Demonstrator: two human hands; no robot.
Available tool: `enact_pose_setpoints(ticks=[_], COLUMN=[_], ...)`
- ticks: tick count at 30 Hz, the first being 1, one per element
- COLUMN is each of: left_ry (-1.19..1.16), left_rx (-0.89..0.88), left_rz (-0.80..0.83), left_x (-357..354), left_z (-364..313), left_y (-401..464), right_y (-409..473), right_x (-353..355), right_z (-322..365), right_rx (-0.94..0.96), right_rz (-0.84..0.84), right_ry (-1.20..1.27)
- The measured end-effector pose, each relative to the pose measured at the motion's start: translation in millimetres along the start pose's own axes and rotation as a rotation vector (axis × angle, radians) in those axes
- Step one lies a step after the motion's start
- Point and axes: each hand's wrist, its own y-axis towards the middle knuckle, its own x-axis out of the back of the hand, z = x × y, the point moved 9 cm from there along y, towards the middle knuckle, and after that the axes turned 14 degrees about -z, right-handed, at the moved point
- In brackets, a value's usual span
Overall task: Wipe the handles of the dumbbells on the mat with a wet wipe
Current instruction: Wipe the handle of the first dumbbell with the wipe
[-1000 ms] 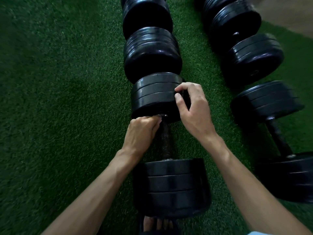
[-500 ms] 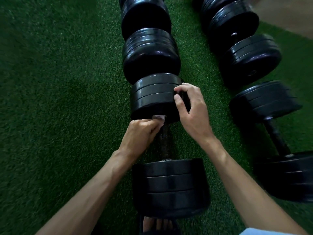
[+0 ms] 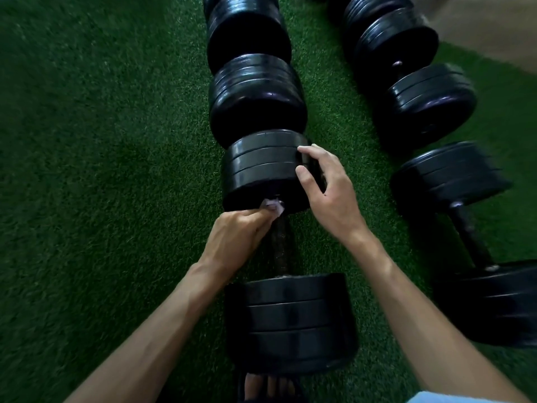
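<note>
A black dumbbell lies lengthwise on the green turf mat [image 3: 101,170] in front of me, its dark handle [image 3: 281,251] running between a near plate stack [image 3: 290,321] and a far plate stack [image 3: 261,167]. My left hand [image 3: 235,237] grips a small pale wet wipe [image 3: 273,205] against the far end of the handle, beside the far stack. My right hand [image 3: 328,193] holds the right side of that far stack, with thumb and fingers curled over its rim.
More black dumbbells stand in line behind [image 3: 255,103] and in a second row at the right [image 3: 430,103], [image 3: 470,237]. A foot [image 3: 267,388] shows at the bottom edge. Bare floor [image 3: 494,27] lies at the top right.
My left hand has shifted slightly on the handle's far end and more of the pale wipe shows past its fingers. The right hand stays on the far plates.
</note>
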Motion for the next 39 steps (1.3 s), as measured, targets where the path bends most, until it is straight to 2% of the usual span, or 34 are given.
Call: enact_pose_setpoints(ticks=[7,10,13,15,17,24,27,31,36,39], left_ry=[0.079,-0.043,-0.348,-0.439,-0.465,-0.507,-0.508,-0.476,-0.485,-0.512], left_rx=[0.168,0.456,0.832,0.952,0.995,1.012,0.871,0.669,0.611,0.545], left_rz=[-0.089,-0.081,-0.109,-0.114,-0.103,-0.1,-0.125,-0.03,0.054,0.088], left_x=[11,-1,-8,-11,-14,-12,4,16,16,17], left_z=[6,18,45,53,56,54,39,22,20,12], left_y=[8,2,-18,-24,-26,-29,-10,25,31,34], right_y=[-3,-4,-3,-3,-4,-6,-6,-14,-32,-38], right_x=[-2,-3,-2,-2,-3,-3,2,17,14,1], right_z=[2,3,2,2,3,7,7,20,34,25], right_rx=[-0.003,-0.014,-0.013,-0.013,-0.015,-0.016,-0.001,0.146,0.276,0.218], right_rz=[-0.044,-0.046,-0.03,-0.033,-0.048,-0.072,-0.104,-0.198,-0.01,0.126], right_ry=[-0.001,0.0,-0.005,-0.007,0.0,0.007,-0.007,-0.08,-0.037,-0.017])
